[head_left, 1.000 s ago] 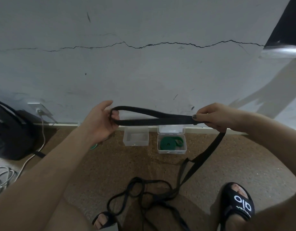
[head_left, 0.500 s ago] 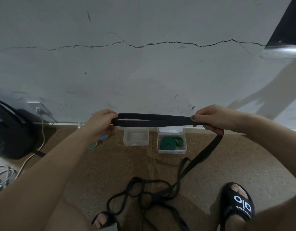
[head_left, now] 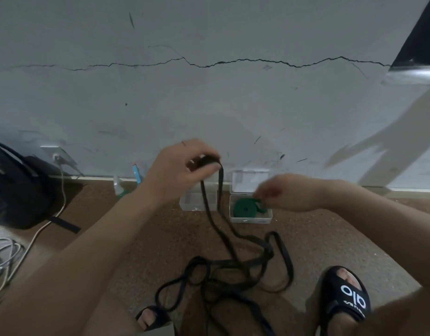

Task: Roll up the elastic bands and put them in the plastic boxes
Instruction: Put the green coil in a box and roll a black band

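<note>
Half a second earlier the black band (head_left: 210,209) had been stretched level between both hands; now its folded end was pinched only in the fingers (head_left: 210,167) of the left hand (head_left: 179,172), and two strands were left hanging to a tangle on the floor (head_left: 146,241). The right hand (head_left: 285,194) had been released from the band and was blurred above the box (head_left: 250,215) holding the rolled green band (head_left: 245,208), its fingers loosely curled around nothing visible. Rolling was judged barely begun, with the empty box (head_left: 195,202) waiting just behind.
</note>
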{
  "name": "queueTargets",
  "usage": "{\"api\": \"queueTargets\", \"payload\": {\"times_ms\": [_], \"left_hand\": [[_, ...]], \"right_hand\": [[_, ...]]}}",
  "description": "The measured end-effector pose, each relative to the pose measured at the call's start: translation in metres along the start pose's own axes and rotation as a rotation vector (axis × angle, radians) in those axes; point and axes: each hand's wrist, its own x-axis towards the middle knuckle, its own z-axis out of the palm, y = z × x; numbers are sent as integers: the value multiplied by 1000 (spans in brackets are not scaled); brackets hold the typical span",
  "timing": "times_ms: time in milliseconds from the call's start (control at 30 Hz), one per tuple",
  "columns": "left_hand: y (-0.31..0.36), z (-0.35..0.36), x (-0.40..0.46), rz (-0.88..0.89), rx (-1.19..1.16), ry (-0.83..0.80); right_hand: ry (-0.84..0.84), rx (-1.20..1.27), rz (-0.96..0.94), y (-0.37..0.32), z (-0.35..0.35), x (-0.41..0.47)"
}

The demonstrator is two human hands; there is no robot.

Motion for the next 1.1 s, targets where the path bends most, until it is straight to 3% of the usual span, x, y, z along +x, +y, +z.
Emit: {"api": "queueTargets", "payload": {"times_ms": [67, 167, 467, 567, 733, 933, 1100], "left_hand": [[7, 11, -1, 141, 104, -78], [14, 20, 2, 190, 87, -33], [18, 24, 0, 231, 187, 55], [18, 29, 0, 211, 176, 74], [21, 39, 0, 33, 41, 9], [29, 41, 1, -84, -111, 60], [35, 39, 1, -63, -98, 102]], "right_hand": [[236, 417, -36, -17, -10, -2], [274, 977, -42, -41, -20, -11], [373, 819, -1, -58, -3, -13], [439, 907, 2, -61, 0, -10], [515, 1094, 40, -57, -4, -9], [551, 1137, 72, -53, -7, -6], [567, 1188, 45, -54, -8, -8]]}}
